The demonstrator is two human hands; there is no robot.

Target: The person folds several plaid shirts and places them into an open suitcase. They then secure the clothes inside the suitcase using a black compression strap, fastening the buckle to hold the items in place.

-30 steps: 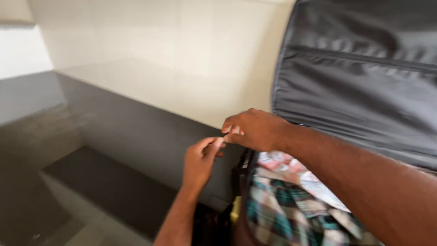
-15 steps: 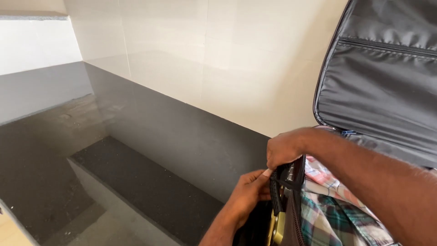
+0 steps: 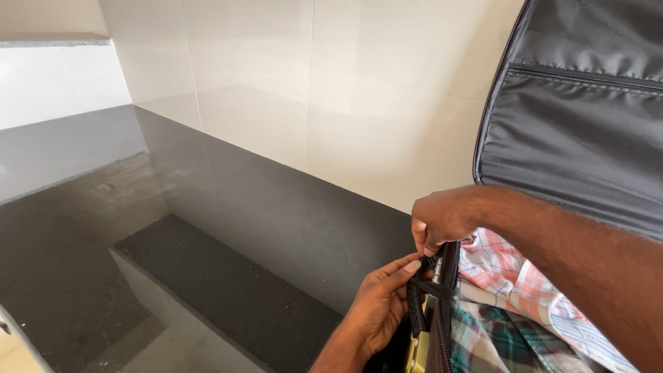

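An open dark suitcase stands at the right, its grey lined lid (image 3: 580,131) raised against the wall. Folded checked clothes (image 3: 511,311) in red, green and white lie inside it. My right hand (image 3: 442,222) reaches across from the right and pinches something small at the suitcase's black zippered edge (image 3: 442,314), where a thin black strap (image 3: 423,293) crosses. My left hand (image 3: 381,304) comes up from below, palm open toward the edge, fingertips touching the strap. What the right fingers pinch is too small to tell.
A dark polished stone counter (image 3: 83,235) spreads to the left, with a darker rough step or ledge (image 3: 228,290) below it. A cream tiled wall (image 3: 311,90) runs behind. A yellowish fitting (image 3: 417,352) shows at the suitcase's side.
The view has swung left and down. Both hands have dropped from in front of the lid to the suitcase's zippered edge, where they now work at the strap.
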